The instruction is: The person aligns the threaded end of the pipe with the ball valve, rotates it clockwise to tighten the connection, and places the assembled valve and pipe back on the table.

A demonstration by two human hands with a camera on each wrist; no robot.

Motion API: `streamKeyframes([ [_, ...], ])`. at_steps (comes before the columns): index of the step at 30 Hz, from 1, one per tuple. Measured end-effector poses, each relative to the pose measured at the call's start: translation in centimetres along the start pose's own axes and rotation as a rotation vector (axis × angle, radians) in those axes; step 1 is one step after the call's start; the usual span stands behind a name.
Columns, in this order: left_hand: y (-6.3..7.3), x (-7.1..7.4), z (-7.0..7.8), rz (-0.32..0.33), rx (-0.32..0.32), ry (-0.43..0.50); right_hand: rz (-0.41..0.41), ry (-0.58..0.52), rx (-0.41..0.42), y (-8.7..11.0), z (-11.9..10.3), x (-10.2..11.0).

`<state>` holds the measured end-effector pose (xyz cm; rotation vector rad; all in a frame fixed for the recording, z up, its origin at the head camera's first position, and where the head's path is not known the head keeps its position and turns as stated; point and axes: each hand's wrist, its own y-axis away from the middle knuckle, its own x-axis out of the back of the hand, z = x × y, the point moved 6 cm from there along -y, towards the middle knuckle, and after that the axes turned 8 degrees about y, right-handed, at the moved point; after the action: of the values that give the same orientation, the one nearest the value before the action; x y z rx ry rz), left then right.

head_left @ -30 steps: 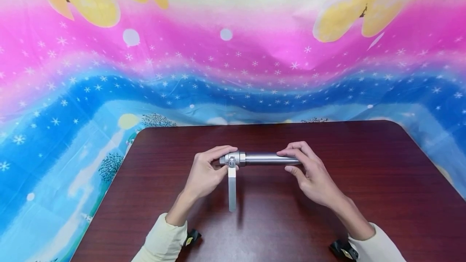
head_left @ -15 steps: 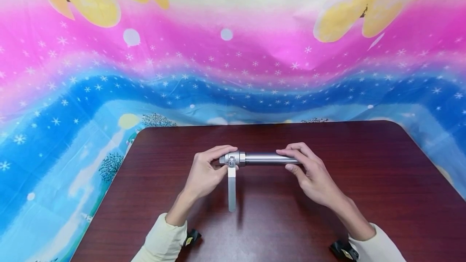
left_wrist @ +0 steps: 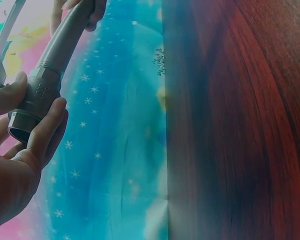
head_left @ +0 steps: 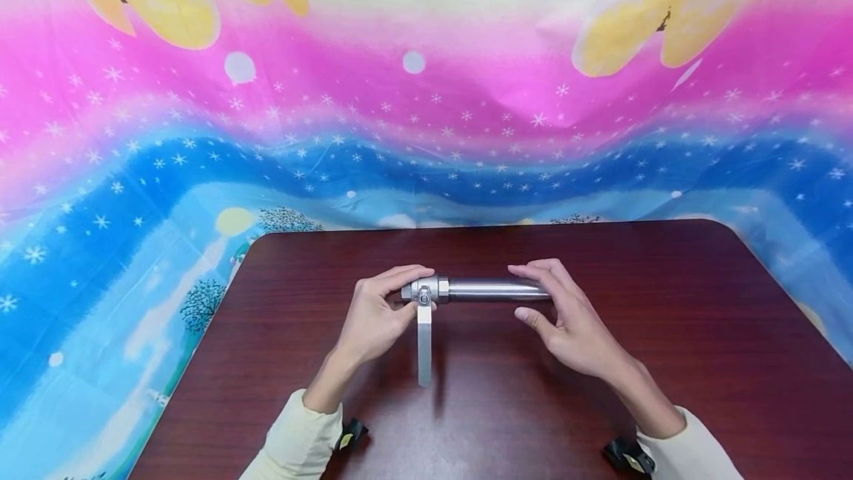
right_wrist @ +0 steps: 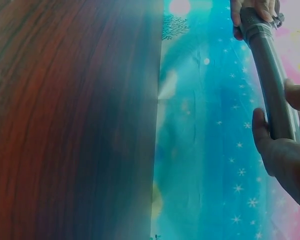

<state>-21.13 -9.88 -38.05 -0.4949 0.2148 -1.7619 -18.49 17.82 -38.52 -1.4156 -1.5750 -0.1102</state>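
Over the desk (head_left: pixel 493 421), the pipe (head_left: pixel 483 290) is held lengthwise, running rightward from the valve (head_left: pixel 429 289).
The valve is pinched by the left hand (head_left: pixel 376 319); the pipe's far end is flanked by the right hand (head_left: pixel 578 326), fingers set wide.

A: "How is the left hand (head_left: pixel 375 321) set?"
B: "Gripping. Its left index finger (head_left: pixel 408 271) arches over the top, and its left thumb (head_left: pixel 402 312) closes in from below."
A: "Same for the right hand (head_left: pixel 581 330)?"
B: "No, looser. Its right fingers (head_left: pixel 543 272) bend gently inward, and the right thumb (head_left: pixel 535 321) stands apart from them, leaving a gap."
A: "And the arms?"
B: "2 of them, slanting inward, 1 per side. The pale left sleeve (head_left: pixel 289 439) and right sleeve (head_left: pixel 693 450) stop short of bare wrists (head_left: pixel 328 382)."
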Motion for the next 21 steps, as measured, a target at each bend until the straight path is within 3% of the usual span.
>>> streamKeyframes([
  [21, 0.02, -0.18, 0.12, -0.011, 0.01, 0.023, 0.066, -0.007, 0.02, -0.2, -0.12, 0.41],
])
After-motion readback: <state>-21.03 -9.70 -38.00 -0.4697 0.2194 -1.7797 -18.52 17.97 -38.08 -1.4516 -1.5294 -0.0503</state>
